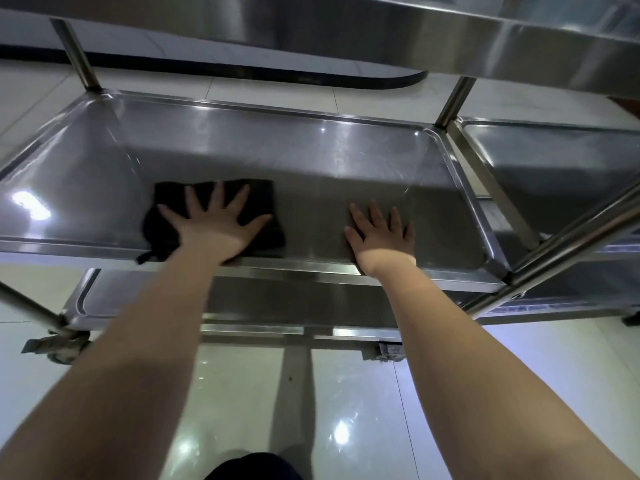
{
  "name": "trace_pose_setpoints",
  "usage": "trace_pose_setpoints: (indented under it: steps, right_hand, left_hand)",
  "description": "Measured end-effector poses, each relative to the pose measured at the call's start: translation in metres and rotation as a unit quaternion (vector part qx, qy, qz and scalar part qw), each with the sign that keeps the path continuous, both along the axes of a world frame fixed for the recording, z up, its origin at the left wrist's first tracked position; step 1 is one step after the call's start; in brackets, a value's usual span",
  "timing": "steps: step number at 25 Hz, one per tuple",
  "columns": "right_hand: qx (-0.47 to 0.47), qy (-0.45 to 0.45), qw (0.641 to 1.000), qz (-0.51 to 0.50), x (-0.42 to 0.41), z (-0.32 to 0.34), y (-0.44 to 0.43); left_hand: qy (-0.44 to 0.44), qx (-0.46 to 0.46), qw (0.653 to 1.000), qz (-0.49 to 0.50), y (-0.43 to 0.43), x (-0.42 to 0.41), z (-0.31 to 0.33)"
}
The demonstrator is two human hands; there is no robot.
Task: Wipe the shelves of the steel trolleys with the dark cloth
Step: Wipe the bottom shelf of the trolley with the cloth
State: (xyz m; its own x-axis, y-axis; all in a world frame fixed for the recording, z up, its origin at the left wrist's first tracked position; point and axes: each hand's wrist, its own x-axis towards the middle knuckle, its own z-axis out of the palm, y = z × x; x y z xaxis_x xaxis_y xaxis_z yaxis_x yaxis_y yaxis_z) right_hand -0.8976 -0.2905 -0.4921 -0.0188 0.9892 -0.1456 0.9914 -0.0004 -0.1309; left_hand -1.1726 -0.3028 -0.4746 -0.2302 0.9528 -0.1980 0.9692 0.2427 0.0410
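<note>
Left hand (216, 225), fingers spread, presses the dark cloth (256, 199) flat on the middle shelf (346, 161); right hand (382, 237) rests open, seemingly on bare steel.

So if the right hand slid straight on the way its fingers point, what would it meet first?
The right hand rests flat on the shelf with only bare steel ahead of it. It would probably meet the shelf's raised far rim first, though depth is hard to judge here.
</note>
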Motion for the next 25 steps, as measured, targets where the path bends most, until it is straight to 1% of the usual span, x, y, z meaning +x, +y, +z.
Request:
trace_pose_setpoints:
  steps: [2, 4, 5, 7, 9, 10, 11, 13, 14, 16, 17, 19, 20, 23, 25]
  right_hand:
    - [0.000, -0.001, 1.000, 0.005, 0.001, -0.001, 0.000]
    - [-0.002, 0.009, 1.000, 0.010, 0.006, -0.001, 0.001]
    - [-0.003, 0.012, 1.000, 0.012, 0.008, 0.000, 0.002]
    - [-0.004, 0.012, 1.000, 0.017, 0.009, 0.003, 0.004]
    - [-0.013, 0.009, 1.000, 0.016, 0.007, 0.004, 0.005]
    - [-0.021, 0.003, 1.000, 0.012, 0.007, 0.004, 0.003]
    - [-0.030, -0.003, 1.000, 0.001, 0.006, 0.005, 0.001]
    - [-0.043, -0.003, 0.999, -0.028, -0.009, 0.010, 0.004]
    - [-0.036, 0.004, 0.999, -0.020, -0.027, 0.014, 0.009]
    - [0.004, 0.049, 0.997, 0.062, -0.085, 0.020, 0.020]
    - [0.008, 0.091, 0.990, 0.104, -0.116, 0.022, 0.023]
    - [0.004, 0.171, 0.978, 0.117, -0.163, 0.021, 0.025]
    - [0.012, 0.175, 0.979, 0.107, -0.177, 0.015, 0.027]
    - [0.045, 0.070, 0.992, 0.097, -0.184, -0.001, 0.025]
    - [0.052, 0.032, 0.992, 0.112, -0.184, -0.006, 0.025]
  left_hand:
    - [-0.005, -0.003, 0.998, -0.058, -0.001, 0.060, -0.004]
    - [0.002, -0.017, 0.994, -0.106, -0.001, 0.093, -0.006]
    - [0.004, -0.020, 0.992, -0.121, 0.002, 0.087, -0.004]
    - [0.000, 0.001, 0.993, -0.117, 0.003, 0.040, -0.004]
    - [0.009, 0.022, 0.997, -0.072, -0.002, -0.021, -0.005]
    - [0.015, 0.018, 0.999, -0.048, -0.007, -0.044, -0.004]
    - [0.016, 0.007, 0.999, -0.031, -0.011, -0.058, -0.003]
    - [0.021, -0.003, 0.999, -0.027, -0.013, -0.059, -0.003]
    - [0.022, 0.000, 0.999, -0.031, -0.013, -0.055, -0.003]
    - [0.016, 0.011, 0.999, -0.033, -0.012, -0.053, -0.004]
    - [0.012, 0.014, 0.999, -0.033, -0.013, -0.053, -0.003]
    - [0.008, 0.015, 0.999, -0.028, -0.015, -0.054, -0.003]
    - [0.007, 0.017, 0.999, -0.028, -0.017, -0.057, -0.004]
    - [0.008, 0.023, 0.999, -0.041, -0.023, -0.093, -0.004]
    - [0.005, 0.026, 1.000, -0.009, -0.030, -0.149, -0.002]
